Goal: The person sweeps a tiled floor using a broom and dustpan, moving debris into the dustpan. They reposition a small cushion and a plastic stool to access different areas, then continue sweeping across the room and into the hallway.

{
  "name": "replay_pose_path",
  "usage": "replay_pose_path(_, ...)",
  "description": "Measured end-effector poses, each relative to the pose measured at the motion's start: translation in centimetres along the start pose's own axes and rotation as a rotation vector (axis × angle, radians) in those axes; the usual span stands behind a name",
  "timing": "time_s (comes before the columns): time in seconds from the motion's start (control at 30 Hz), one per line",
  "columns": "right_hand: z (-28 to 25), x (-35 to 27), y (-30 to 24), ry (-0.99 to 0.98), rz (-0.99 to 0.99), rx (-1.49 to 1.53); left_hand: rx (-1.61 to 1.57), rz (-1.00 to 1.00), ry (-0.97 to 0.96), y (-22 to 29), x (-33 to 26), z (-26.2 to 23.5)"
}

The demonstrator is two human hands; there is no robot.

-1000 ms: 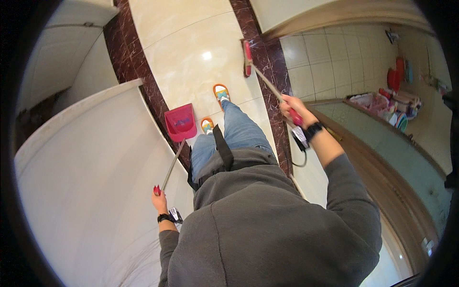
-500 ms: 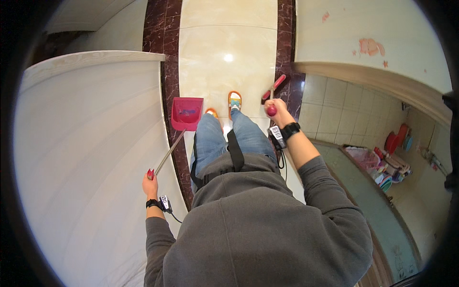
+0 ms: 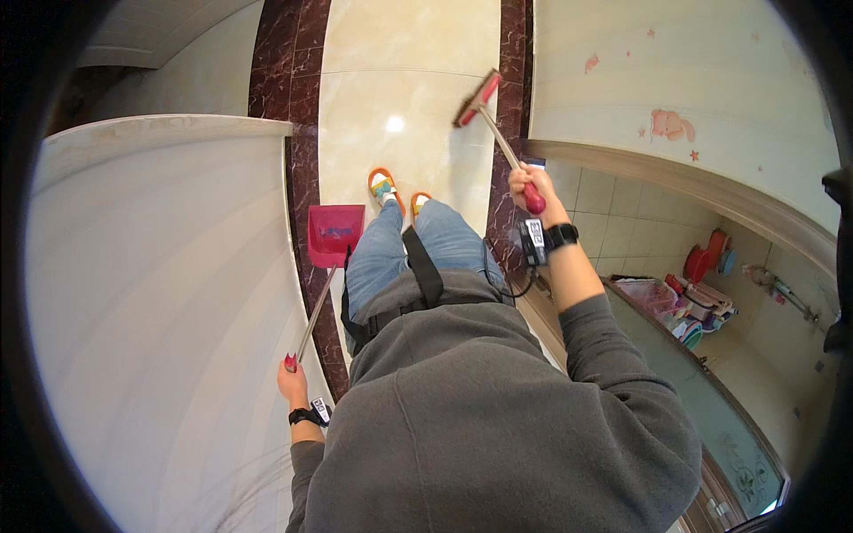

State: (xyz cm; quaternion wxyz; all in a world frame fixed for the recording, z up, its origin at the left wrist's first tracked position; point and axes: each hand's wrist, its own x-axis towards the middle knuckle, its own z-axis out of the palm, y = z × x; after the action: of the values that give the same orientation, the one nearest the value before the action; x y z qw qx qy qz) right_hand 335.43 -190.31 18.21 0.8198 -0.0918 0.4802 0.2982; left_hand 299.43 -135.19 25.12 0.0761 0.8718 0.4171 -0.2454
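My right hand [image 3: 534, 190] is wrapped round the red-ended handle of a broom [image 3: 499, 133]. The broom's red head, with dark bristles, reaches out ahead of my feet over the pale floor, near the dark border on the right. Whether the bristles touch the floor I cannot tell. Down at my left side, my left hand [image 3: 291, 384] grips the top of a long metal handle. That handle runs to a magenta dustpan [image 3: 337, 233], which sits beside my left leg over the dark floor border, its open side facing away from me.
Glossy cream tiles [image 3: 400, 53] run ahead between dark marbled borders [image 3: 306, 80]. A white panel [image 3: 169, 266] stands close on my left. To the right, a doorway shows a tiled room with a pink basket [image 3: 647, 295] and several colourful items. My feet wear orange-edged sandals [image 3: 382, 185].
The broom has swung forward, its head now farther ahead and slightly left. My left foot has stepped ahead of the right. The dustpan stays by my left leg.
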Motion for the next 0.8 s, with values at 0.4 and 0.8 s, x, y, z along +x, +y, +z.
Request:
replay_pose_path(0.4, 6.0, 12.8, -6.6, 0.304, -0.215, 0.194, -0.022, -0.072, 0.020, 3.0, -0.8, -0.8)
replay_pose_path(0.8, 22.0, 6.2, -5.0, 0.272, -0.072, -0.984, 0.007, -0.355, -0.084, 10.4, -1.1, -3.5)
